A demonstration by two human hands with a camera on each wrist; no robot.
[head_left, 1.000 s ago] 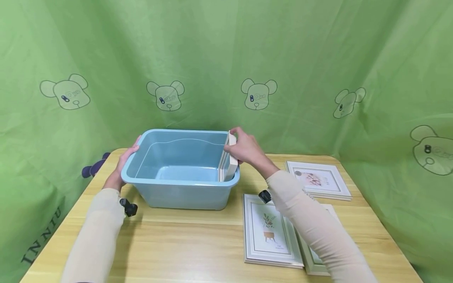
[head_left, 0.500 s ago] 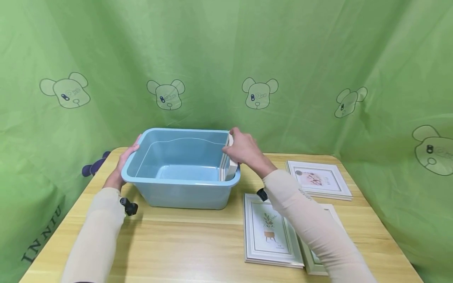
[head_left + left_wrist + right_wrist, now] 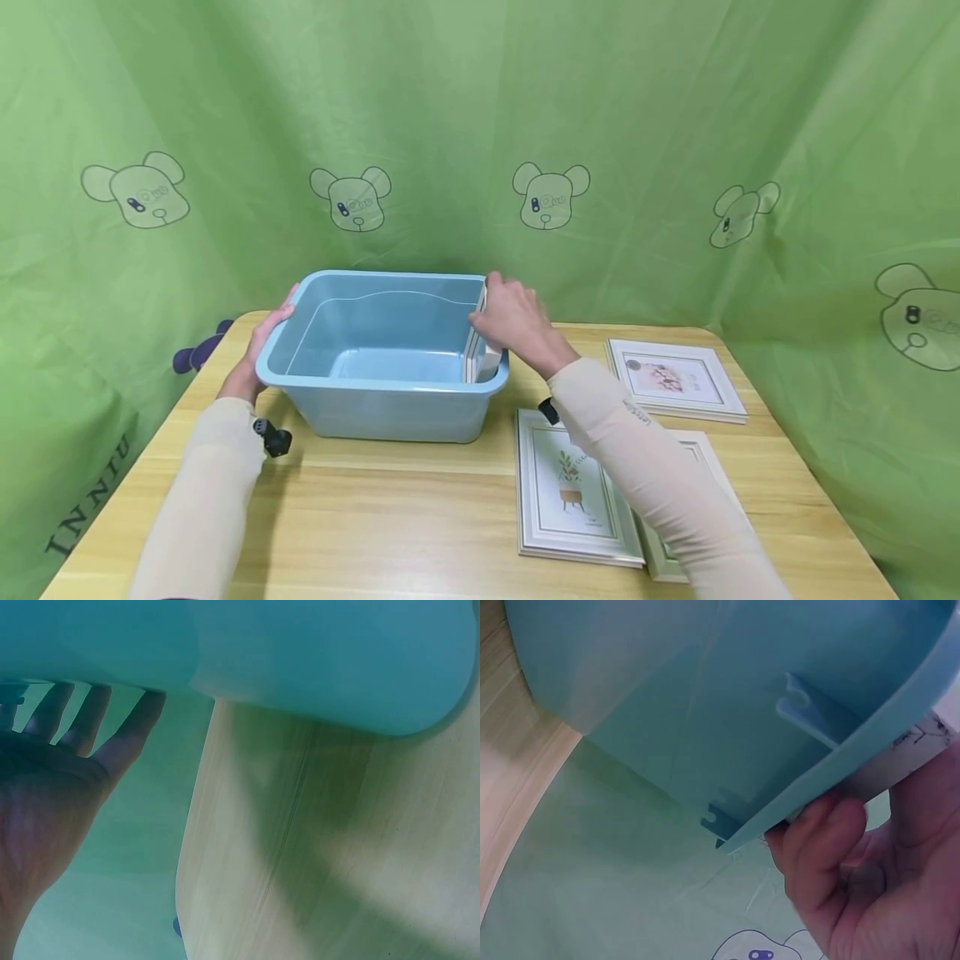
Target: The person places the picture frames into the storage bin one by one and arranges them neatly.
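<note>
A light-blue plastic basin (image 3: 397, 412) stands on the table. At its left end my left hand (image 3: 261, 340) holds the rim, thumb at the top edge; in the left wrist view its fingers (image 3: 131, 735) reach up to the outside under the rim. White picture frames (image 3: 472, 358) stand on edge inside the basin's right end. My right hand (image 3: 517, 321) grips the top of the outermost frame, its fingers partly hiding it. In the right wrist view, that hand's curled fingers (image 3: 817, 844) are beside the basin rim, with a pale frame edge (image 3: 889, 769) behind it.
On the table's right side lie a plant-print picture frame (image 3: 573, 492), a greenish frame (image 3: 663, 562) partly under my right sleeve, and a pink-flower frame (image 3: 675, 379) farther back. A green curtain (image 3: 450, 100) hangs behind the wooden table (image 3: 397, 517).
My right hand has shifted slightly left and down over the frame edge, covering more of it. The left hand and basin stay nearly in place.
</note>
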